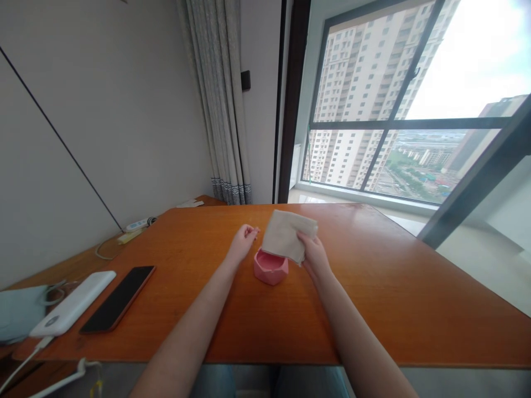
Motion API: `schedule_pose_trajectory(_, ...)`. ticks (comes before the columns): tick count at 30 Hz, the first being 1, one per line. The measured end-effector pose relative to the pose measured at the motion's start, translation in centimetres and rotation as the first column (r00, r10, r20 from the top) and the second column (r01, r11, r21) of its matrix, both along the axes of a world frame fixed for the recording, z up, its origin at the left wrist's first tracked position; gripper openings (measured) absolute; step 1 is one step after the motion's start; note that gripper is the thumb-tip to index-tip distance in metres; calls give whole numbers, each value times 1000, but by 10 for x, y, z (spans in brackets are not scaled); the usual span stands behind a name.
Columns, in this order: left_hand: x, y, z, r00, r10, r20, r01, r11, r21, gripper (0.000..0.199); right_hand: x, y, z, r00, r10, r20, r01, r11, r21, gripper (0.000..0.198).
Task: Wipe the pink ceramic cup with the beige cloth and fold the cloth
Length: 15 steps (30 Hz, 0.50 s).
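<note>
My right hand [313, 251] grips a folded beige cloth [284, 235] by its right side, thumb on the near face. The cloth is held up at a tilt, and its lower edge covers the back of a pink faceted bowl [271, 271]. That bowl stands upright on the table; I cannot tell whether the cloth touches its rim. Just left of the cloth, apart from it, my left hand [244, 241] is closed with its fingers curled together. Whatever might be inside those fingers is hidden.
On the left of the wooden table [373, 298] lie a black phone [119, 299] and a white power bank [74, 304] with a cable plugged in. A power strip [139, 224] is by the wall. A window [398, 110] is beyond the table on the right.
</note>
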<state>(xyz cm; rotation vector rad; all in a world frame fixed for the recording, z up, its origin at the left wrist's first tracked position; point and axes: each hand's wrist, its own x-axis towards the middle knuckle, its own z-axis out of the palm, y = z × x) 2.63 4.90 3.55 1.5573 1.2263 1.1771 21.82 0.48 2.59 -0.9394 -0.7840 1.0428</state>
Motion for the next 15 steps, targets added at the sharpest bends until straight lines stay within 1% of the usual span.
schedule_pose_trajectory(1, -5, 2, -7, 998, 41, -48, -41, 999, -2, 28, 4, -2, 2, 985, -138, 103, 128, 987, 97, 27)
schedule_pose_trajectory(2, -9, 4, -14, 994, 62, -90, -64, 998, -16, 26, 7, -4, 5, 942, -257, 217, 215, 956, 202, 27)
schedule_pose_trajectory(3, -12, 4, -21, 991, 56, -125, -62, 997, -41, 25, 9, -7, 6, 875, -345, 339, 249, 922, 295, 27)
schedule_pose_trajectory(4, -14, 4, -28, 988, 28, -152, -40, 996, -74, 25, 9, -10, 8, 793, -389, 469, 232, 905, 358, 26)
schedule_pose_trajectory(5, -15, 3, -34, 984, -16, -175, -4, 994, -113, 26, 8, -13, 8, 698, -383, 605, 169, 909, 381, 26)
schedule_pose_trajectory(6, -15, 1, -40, 979, -68, -194, 39, 988, -150, 28, 4, -16, 8, 589, -339, 734, 80, 928, 364, 24)
schedule_pose_trajectory(7, -14, -1, -44, 972, -116, -203, 80, 981, -179, 30, -2, -18, 7, 465, -266, 844, -14, 952, 307, 22)
schedule_pose_trajectory(8, -13, -3, -48, 966, -154, -205, 115, 974, -193, 31, -9, -19, 6, 334, -183, 925, -90, 970, 224, 20)
schedule_pose_trajectory(9, -11, -5, -51, 962, -179, -205, 139, 971, -197, 29, -16, -20, 4, 211, -108, 971, -139, 980, 139, 18)
schedule_pose_trajectory(10, -10, -6, -53, 960, -191, -207, 152, 970, -193, 28, -23, -21, 3, 109, -53, 993, -161, 984, 70, 18)
schedule_pose_trajectory(11, -9, -7, -54, 958, -197, -208, 161, 971, -179, 26, -29, -22, 1, 29, -16, 999, -170, 985, 21, 18)
schedule_pose_trajectory(12, -8, -8, -55, 957, -196, -212, 164, 974, -157, 25, -34, -23, 0, -32, 5, 999, -177, 984, -11, 19)
schedule_pose_trajectory(13, -8, -8, -56, 956, -189, -224, 162, 978, -135, 24, -38, -24, -1, -81, 19, 997, -191, 981, -34, 19)
schedule_pose_trajectory(15, -8, -9, -58, 952, -166, -258, 150, 985, -81, 24, -41, -26, -2, -137, 32, 990, -231, 971, -63, 19)
